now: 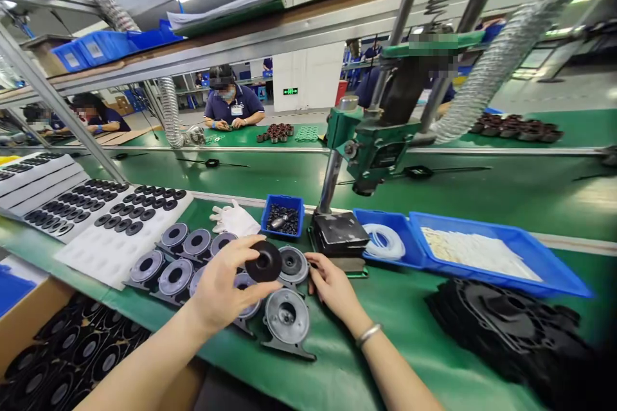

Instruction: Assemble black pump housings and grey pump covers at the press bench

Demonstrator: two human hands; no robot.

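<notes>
Between the thumb and fingers of my left hand is a black round disc with a raised centre, held up above the housings. My right hand has its fingers bent at the right edge of a grey round housing; whether they grip it is hard to tell. Nearer to me, a larger-looking grey housing with a dark bracket lies on the green mat. Several more grey housings stand in rows to the left, some partly hidden behind my left hand.
A green press stands behind my right hand. White trays of black discs lie left. Blue bins sit at the back, a white glove near one. Black parts are stacked right. People work across the belt.
</notes>
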